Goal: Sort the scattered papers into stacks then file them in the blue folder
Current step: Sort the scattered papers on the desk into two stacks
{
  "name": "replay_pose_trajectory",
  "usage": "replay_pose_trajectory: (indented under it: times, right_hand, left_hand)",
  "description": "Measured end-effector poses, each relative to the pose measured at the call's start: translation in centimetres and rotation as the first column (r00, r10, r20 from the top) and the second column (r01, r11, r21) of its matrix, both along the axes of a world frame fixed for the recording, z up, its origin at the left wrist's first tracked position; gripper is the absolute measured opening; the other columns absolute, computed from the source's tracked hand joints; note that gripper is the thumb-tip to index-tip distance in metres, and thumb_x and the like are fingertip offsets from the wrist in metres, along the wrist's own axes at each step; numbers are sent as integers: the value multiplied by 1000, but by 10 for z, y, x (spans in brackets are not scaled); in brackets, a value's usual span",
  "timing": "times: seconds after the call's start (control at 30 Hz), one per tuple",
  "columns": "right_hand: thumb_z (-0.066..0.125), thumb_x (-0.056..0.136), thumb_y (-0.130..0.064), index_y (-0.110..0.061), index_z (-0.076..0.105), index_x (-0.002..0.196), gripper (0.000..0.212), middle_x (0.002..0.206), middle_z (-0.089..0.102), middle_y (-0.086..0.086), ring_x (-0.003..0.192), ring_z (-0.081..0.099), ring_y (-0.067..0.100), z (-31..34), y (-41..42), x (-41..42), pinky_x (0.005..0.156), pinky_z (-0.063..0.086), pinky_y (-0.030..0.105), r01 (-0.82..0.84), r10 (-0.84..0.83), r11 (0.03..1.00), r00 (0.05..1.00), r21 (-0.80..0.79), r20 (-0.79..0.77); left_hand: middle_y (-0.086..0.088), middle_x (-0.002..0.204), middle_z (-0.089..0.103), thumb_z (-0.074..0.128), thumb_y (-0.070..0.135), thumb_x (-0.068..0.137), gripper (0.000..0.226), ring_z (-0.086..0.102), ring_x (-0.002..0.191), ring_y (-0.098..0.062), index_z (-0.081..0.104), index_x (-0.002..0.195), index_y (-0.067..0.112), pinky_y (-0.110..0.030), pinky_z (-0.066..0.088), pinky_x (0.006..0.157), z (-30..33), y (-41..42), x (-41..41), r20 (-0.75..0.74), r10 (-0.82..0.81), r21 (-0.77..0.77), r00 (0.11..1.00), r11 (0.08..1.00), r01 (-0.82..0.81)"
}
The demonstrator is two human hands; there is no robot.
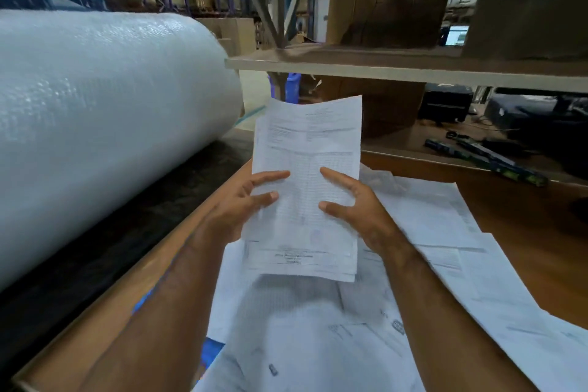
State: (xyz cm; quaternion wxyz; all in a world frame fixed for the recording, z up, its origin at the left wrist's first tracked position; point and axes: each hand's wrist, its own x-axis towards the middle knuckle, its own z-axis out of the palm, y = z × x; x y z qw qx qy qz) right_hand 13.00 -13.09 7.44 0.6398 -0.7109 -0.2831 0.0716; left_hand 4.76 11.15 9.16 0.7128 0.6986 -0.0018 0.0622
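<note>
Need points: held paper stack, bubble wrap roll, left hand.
held paper stack (305,143), head view, upper printed face of the top sheet
bubble wrap roll (105,111), head view, middle of its curved side
left hand (241,204), head view, back of the hand

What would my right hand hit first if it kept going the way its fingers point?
Your right hand points left across the held papers, so it would probably meet your left hand's fingers first, though depth is unclear.
</note>
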Motion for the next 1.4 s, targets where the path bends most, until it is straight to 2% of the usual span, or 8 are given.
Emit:
replay_pose_trajectory:
  times: [0.17,0.47,0.67,0.77,0.9,1.07,1.23,1.4]
  right_hand:
    - [70,89,-56,-47,28,154,78,156,37,-11,134,50,15,-8,39,-26,105,50,35,31,3,907,997,-420,81]
    - [30,91,-82,-36,26,158,81,168,19,1,151,24,30,-64,-4,-97,117,19,58,259,-118,200,964,-945,239]
    - [31,97,-73,-35,42,146,63,151,42,1,139,37,29,-71,-59,-145,108,30,52,304,-151,177,948,-936,280]
    - [40,99,-65,-29,59,125,48,129,57,1,128,46,26,-65,-82,-149,103,36,46,388,-233,171,909,-906,345]
    - [49,94,-68,-33,46,146,63,153,43,-2,142,36,24,-72,-107,-147,114,31,46,341,-211,308,935,-888,285]
    - [28,81,-89,-36,32,154,91,169,18,-3,153,17,22,-86,-104,-150,117,20,55,353,-125,197,934,-915,334]
    - [34,81,-86,-20,70,112,81,126,61,6,123,49,28,-92,-100,-144,94,38,47,611,-123,117,791,-783,599]
    - [44,84,-83,-25,60,133,78,151,49,4,141,42,28,-95,-99,-137,105,39,48,483,-168,436,873,-759,458]
  left_hand:
    - [-12,131,69,61,-5,92,47,65,116,-28,68,132,18,-43,51,103,-12,64,-42,114,155,-63,981,987,-149]
    - [-2,131,69,59,-12,86,58,68,106,-15,69,131,23,-24,59,81,-25,75,-61,99,99,-113,990,990,-87]
    - [13,133,64,73,36,90,37,65,111,-4,71,126,31,-19,53,90,-15,16,-48,52,-53,-38,997,998,55]
    - [13,119,63,61,11,100,27,61,91,-7,71,122,23,-5,49,58,-30,-9,-47,-96,-77,159,992,983,92]
    - [-2,136,63,64,2,97,34,62,113,-22,75,114,31,-24,52,85,-52,-17,-39,-149,-45,497,988,860,115]
    - [4,131,58,58,2,101,36,57,117,-22,71,126,24,-32,51,94,-25,-27,-46,-53,23,473,998,881,4]
    - [2,132,64,60,5,100,37,68,111,-27,76,117,34,-30,61,76,-7,-10,-58,35,110,219,993,969,-115]
    - [2,138,61,63,9,98,39,67,113,-26,75,115,42,-35,59,80,-21,3,-80,10,124,221,992,967,-123]
